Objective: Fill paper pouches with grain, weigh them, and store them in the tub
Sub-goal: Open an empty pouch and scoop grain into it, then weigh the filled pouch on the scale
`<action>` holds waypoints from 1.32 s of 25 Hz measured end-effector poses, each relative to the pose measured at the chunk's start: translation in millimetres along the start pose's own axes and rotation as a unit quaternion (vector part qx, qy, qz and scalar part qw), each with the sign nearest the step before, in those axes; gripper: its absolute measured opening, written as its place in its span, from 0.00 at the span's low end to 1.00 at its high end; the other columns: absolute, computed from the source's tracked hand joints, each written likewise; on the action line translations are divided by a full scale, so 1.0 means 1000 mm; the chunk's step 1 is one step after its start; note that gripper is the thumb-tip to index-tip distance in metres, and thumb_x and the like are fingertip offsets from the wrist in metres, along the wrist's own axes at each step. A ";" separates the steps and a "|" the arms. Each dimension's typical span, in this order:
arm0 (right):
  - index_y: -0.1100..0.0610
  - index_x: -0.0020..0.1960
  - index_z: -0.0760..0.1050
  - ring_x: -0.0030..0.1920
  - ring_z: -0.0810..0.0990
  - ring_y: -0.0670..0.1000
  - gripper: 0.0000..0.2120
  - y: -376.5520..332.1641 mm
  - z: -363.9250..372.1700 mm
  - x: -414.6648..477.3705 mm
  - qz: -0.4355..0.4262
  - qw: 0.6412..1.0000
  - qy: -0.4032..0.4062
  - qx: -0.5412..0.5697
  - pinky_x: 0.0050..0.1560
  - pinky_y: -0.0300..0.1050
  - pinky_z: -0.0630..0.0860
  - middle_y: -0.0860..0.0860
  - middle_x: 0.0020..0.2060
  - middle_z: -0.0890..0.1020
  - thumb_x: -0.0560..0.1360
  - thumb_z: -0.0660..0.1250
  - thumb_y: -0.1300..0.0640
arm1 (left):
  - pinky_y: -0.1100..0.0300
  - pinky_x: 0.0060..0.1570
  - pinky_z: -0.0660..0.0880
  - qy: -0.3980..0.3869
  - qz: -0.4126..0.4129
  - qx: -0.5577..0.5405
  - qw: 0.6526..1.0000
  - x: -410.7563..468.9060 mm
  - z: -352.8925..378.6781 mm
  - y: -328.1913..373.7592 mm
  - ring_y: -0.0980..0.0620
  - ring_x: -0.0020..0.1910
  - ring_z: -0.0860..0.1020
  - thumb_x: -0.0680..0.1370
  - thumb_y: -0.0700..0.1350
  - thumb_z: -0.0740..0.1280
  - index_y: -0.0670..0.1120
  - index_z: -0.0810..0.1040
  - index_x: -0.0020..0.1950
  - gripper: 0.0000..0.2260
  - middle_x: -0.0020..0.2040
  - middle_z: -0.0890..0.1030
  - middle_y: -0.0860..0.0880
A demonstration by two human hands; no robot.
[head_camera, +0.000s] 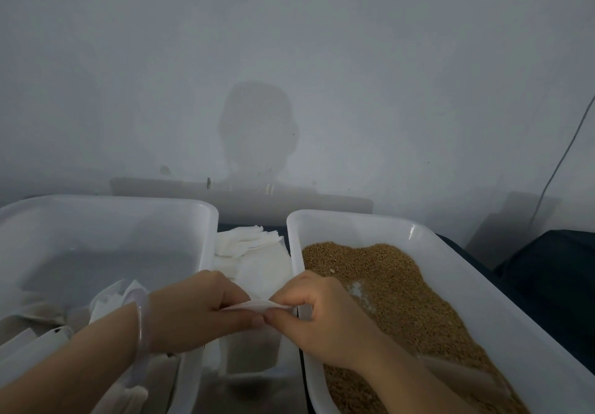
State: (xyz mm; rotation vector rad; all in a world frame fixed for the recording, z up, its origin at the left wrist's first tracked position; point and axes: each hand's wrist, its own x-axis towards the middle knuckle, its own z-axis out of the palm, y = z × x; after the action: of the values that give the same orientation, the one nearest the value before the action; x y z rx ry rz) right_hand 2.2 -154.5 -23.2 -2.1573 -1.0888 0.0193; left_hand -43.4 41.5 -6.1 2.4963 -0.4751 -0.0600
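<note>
Paper pouch (254, 306) (white); left hand (199, 312) and right hand (325, 320) each pinch it.

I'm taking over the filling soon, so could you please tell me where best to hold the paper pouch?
Pinch the paper pouch at its top edge, a hand from either side, as the left hand and right hand do: it is thin, flat and hangs from that edge.

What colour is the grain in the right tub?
The grain is golden brown; head view.
</note>
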 end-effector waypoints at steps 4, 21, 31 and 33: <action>0.51 0.41 0.81 0.45 0.76 0.42 0.11 0.001 -0.001 0.001 0.030 0.999 -0.028 -0.019 0.44 0.36 0.72 0.44 0.38 0.82 0.71 0.67 0.44 | 0.72 0.37 0.68 0.027 -0.001 0.054 0.998 -0.003 -0.004 -0.001 0.62 0.36 0.75 0.75 0.56 0.64 0.63 0.75 0.33 0.11 0.33 0.75 0.71; 0.39 0.30 0.75 0.39 0.78 0.46 0.11 -0.006 -0.001 -0.003 0.040 0.999 0.014 -0.021 0.41 0.34 0.70 0.37 0.40 0.80 0.68 0.74 0.48 | 0.72 0.36 0.70 0.085 -0.011 0.025 0.996 -0.004 0.003 -0.007 0.60 0.37 0.78 0.74 0.53 0.68 0.49 0.85 0.43 0.10 0.36 0.83 0.52; 0.38 0.30 0.74 0.37 0.79 0.46 0.12 -0.007 0.000 -0.003 0.045 0.998 -0.007 -0.033 0.42 0.36 0.71 0.37 0.38 0.80 0.70 0.72 0.46 | 0.73 0.35 0.68 0.067 -0.008 0.010 0.998 -0.006 0.004 -0.002 0.65 0.32 0.75 0.70 0.52 0.73 0.59 0.80 0.34 0.06 0.31 0.79 0.62; 0.39 0.31 0.74 0.38 0.79 0.46 0.12 -0.006 0.000 -0.003 0.051 0.998 -0.012 -0.027 0.43 0.36 0.71 0.35 0.39 0.80 0.71 0.71 0.48 | 0.72 0.34 0.68 0.067 -0.016 0.009 0.998 -0.006 0.004 -0.002 0.64 0.31 0.74 0.70 0.51 0.73 0.59 0.78 0.32 0.08 0.30 0.78 0.60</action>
State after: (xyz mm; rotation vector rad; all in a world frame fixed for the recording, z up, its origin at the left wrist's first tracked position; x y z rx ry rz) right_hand -3.9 -154.0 -20.6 -2.2650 -1.0020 0.0621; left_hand -48.7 42.5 -10.9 2.5058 -0.3824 0.0992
